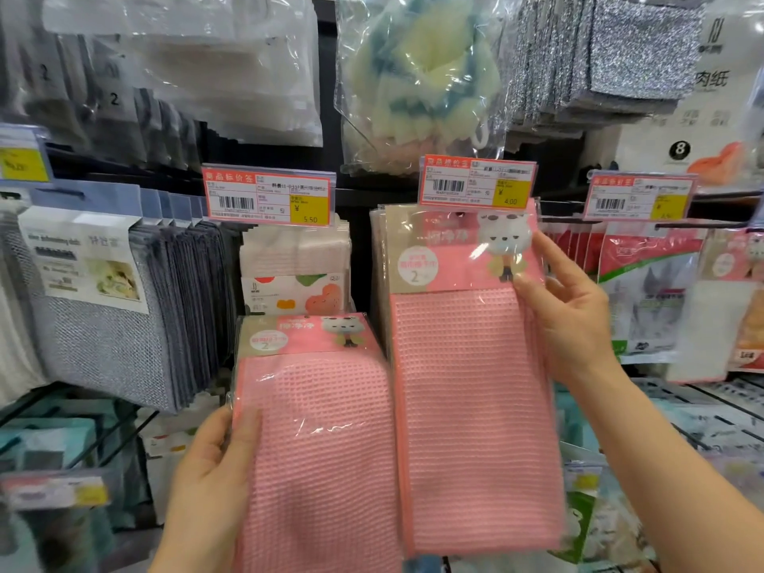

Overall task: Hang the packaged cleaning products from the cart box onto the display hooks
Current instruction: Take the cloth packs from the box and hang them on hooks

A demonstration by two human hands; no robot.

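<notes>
Two packs of pink waffle cloths are in front of me. My left hand grips the lower pack by its left edge, thumb on its front, and holds it below the shelf row. The taller pack hangs with its top under the price tag marked 4.00, in front of more packs of the same kind. My right hand holds this pack's upper right edge, thumb on the front by the cartoon cat and forefinger straight up along the side. The hook itself is hidden behind the tag. The cart box is out of view.
Grey cloth packs hang at the left, white printed packs under a 5.50 tag. A bagged sponge ball and silver scourers hang above. Red and white packs hang at the right.
</notes>
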